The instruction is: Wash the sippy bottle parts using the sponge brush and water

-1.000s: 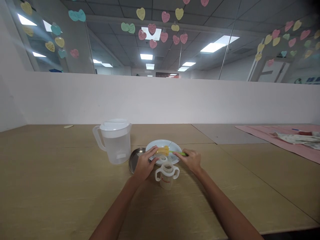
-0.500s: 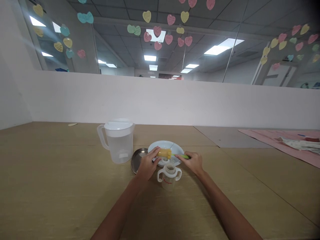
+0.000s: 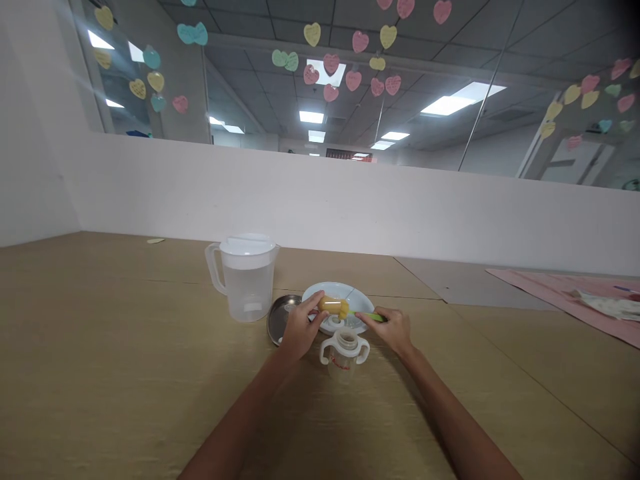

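Observation:
My left hand is closed round a small yellow container, which lies on its side in the air over a white plate. My right hand pinches a thin green stick-like tool, whose far end meets the open end of the yellow container. Below them, nearer to me, stands a clear two-handled cup with its mouth uncovered. A white ring-shaped piece sits on the plate. Beside my left hand is a round metal dish, partly hidden by the hand.
A clear lidded pitcher with liquid stands at the left of the metal dish. At the far right a pink cloth bears a white crumpled item. A white wall rises behind the table.
The whole view has shifted slightly, so things appear further right. The yellow container now tilts a little more downward at its open end. Both hands keep their holds.

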